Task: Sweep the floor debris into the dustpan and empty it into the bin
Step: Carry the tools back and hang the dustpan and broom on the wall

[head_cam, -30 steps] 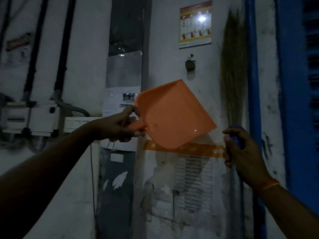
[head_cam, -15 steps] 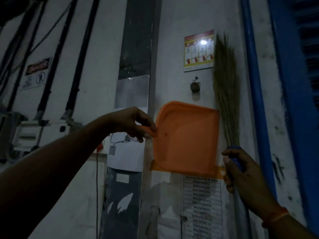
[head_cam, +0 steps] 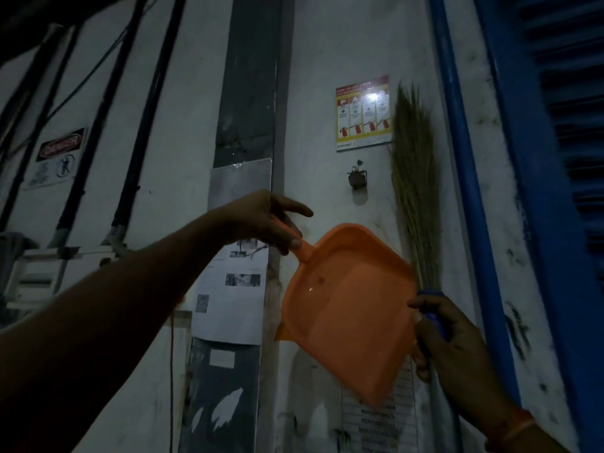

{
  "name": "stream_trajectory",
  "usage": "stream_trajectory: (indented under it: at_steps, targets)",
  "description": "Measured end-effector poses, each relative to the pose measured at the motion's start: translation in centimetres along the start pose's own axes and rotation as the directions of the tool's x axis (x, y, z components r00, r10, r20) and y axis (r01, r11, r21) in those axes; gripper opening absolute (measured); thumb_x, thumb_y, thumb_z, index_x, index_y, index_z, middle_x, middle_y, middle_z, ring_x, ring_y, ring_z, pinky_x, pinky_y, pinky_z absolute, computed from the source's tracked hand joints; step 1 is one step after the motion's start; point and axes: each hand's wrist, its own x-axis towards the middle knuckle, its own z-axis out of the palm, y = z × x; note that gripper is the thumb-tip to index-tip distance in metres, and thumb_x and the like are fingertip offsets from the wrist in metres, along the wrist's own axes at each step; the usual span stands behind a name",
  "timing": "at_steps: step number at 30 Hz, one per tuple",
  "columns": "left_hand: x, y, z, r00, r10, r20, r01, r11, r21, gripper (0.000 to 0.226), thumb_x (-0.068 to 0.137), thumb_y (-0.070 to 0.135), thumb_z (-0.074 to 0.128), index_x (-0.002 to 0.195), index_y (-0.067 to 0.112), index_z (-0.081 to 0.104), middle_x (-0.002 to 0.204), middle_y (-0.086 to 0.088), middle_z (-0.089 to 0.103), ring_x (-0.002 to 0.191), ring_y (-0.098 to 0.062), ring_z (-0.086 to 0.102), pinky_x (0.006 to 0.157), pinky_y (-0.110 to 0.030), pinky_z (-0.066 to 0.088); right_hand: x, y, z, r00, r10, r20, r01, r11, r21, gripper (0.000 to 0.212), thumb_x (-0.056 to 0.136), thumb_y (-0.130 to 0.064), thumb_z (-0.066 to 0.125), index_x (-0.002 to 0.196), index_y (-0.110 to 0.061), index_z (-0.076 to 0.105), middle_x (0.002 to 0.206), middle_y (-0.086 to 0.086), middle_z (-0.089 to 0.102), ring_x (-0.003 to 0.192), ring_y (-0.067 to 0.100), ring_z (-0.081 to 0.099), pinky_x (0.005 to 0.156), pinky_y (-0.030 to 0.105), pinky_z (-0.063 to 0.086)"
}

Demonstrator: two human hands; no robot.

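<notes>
Against the dim white wall (head_cam: pixel 327 44), the left hand (head_cam: pixel 261 220) holds an orange dustpan (head_cam: pixel 346 308) up by its handle; the fingers (head_cam: pixel 287 243) curl round the handle's end, the index finger stretched out to the right; the pan hangs tilted, its open mouth down and to the right, its hollow facing the camera; its right edge lies just beside the right hand (head_cam: pixel 447 341); that hand's fingers are wrapped round the blue grip of a broom (head_cam: pixel 415 178), which stands upright with its straw head up against the wall; left of the straw hangs a poster (head_cam: pixel 362 112), below it a small hook (head_cam: pixel 358 178); a blue pipe (head_cam: pixel 457 158) runs up the wall just right of the broom; far left, black cables (head_cam: pixel 140 142) climb from grey boxes (head_cam: pixel 36 276), beside a warning sign (head_cam: pixel 55 158); papers (head_cam: pixel 232 299) are stuck to the wall behind the left wrist.
</notes>
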Motion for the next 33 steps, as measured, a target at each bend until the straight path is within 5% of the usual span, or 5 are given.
stream_trajectory:
  at_steps: [6,17,22,29,33]
  targets:
    - [1.6,-0.4,1.2,1.0,0.011,-0.003,-0.011,0.996,0.094,0.05,0.078,0.015,0.084,0.124,0.019,0.064,0.106,-0.008,0.077,0.086,-0.027,0.077,0.08,-0.038,0.064,1.0,-0.5,0.0,0.999,-0.047,-0.014,0.047,0.998,-0.047,0.021,0.096,-0.015,0.059,0.107,-0.031,0.068,0.06,0.008,0.059,0.048,0.025,0.053,0.045,0.033,0.047]
    - [4.6,3.0,1.6,0.961,-0.039,0.274,-0.034,0.966,0.258,0.06,0.074,0.011,0.083,0.13,0.022,0.062,0.104,-0.008,0.076,0.093,-0.037,0.075,0.084,-0.051,0.062,4.4,-0.4,0.4,0.995,-0.062,-0.075,0.047,0.982,-0.18,0.039,0.089,-0.023,0.072,0.125,-0.036,0.062,0.099,-0.003,0.07,0.055,0.013,0.065,0.047,0.03,0.055]
    - [4.9,4.7,0.8,0.942,-0.047,0.331,-0.056,0.954,0.294,0.064,0.071,0.012,0.081,0.13,0.023,0.061,0.102,-0.01,0.076,0.092,-0.032,0.076,0.079,-0.045,0.064,5.2,0.4,0.0,0.991,-0.069,-0.115,0.034,0.959,-0.282,0.033,0.087,-0.025,0.074,0.118,-0.032,0.066,0.112,-0.007,0.063,0.075,-0.012,0.063,0.051,0.013,0.052]
    - [5.2,5.0,0.2,0.934,-0.069,0.35,-0.049,0.946,0.319,0.06,0.078,0.003,0.08,0.129,0.026,0.06,0.102,-0.009,0.076,0.087,-0.033,0.076,0.074,-0.038,0.064,5.7,0.6,0.3,0.983,-0.1,-0.153,0.043,0.941,-0.337,0.022,0.084,-0.033,0.077,0.104,-0.036,0.068,0.105,-0.01,0.066,0.091,0.013,0.067,0.075,0.038,0.062]
    - [5.0,4.5,-0.1,0.935,-0.074,0.347,-0.032,0.956,0.292,0.067,0.069,0.022,0.086,0.13,0.03,0.058,0.104,-0.008,0.077,0.086,-0.033,0.076,0.073,-0.035,0.062,5.5,0.3,0.3,0.981,-0.135,-0.139,0.096,0.962,-0.256,0.036,0.085,-0.012,0.075,0.11,-0.037,0.066,0.092,-0.012,0.063,0.08,0.016,0.066,0.067,0.038,0.062]
